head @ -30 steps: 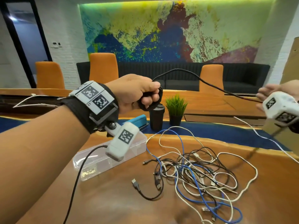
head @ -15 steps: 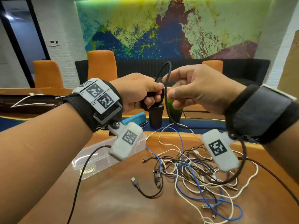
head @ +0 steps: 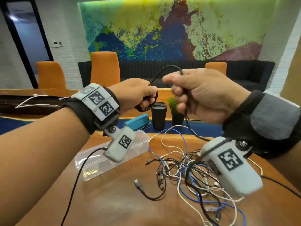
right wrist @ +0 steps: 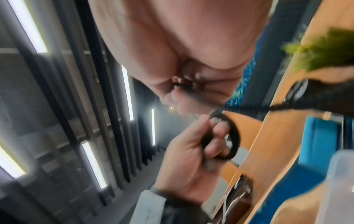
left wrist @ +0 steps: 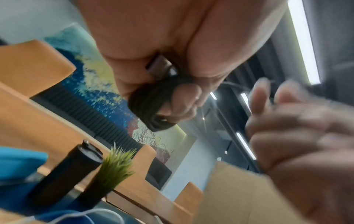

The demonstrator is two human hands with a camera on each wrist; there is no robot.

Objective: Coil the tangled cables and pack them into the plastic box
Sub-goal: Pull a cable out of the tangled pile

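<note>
My left hand [head: 146, 98] is raised above the table and grips a small coil of black cable [head: 154, 105], seen up close in the left wrist view as a tight black bundle [left wrist: 151, 104]. From the coil the black cable arcs over to my right hand [head: 180, 93], whose curled fingers hold the free length; that length hangs down toward the tangled pile of cables [head: 192, 173] on the wooden table. In the right wrist view the left hand [right wrist: 206, 145] holds the coil [right wrist: 229, 136]. The clear plastic box [head: 97, 162] lies on the table at the left, partly behind my left wrist camera.
A loose black USB cable [head: 146, 191] lies in front of the pile. Behind the box stand a blue case [head: 136, 122], a black cup [head: 158, 114] and a small potted plant [head: 175, 110]. Orange chairs [head: 105, 69] and a dark sofa sit farther back.
My right hand came in from the far right to just beside the left hand, bringing the black cable's free length with it, and its fingers have curled round the cable.
</note>
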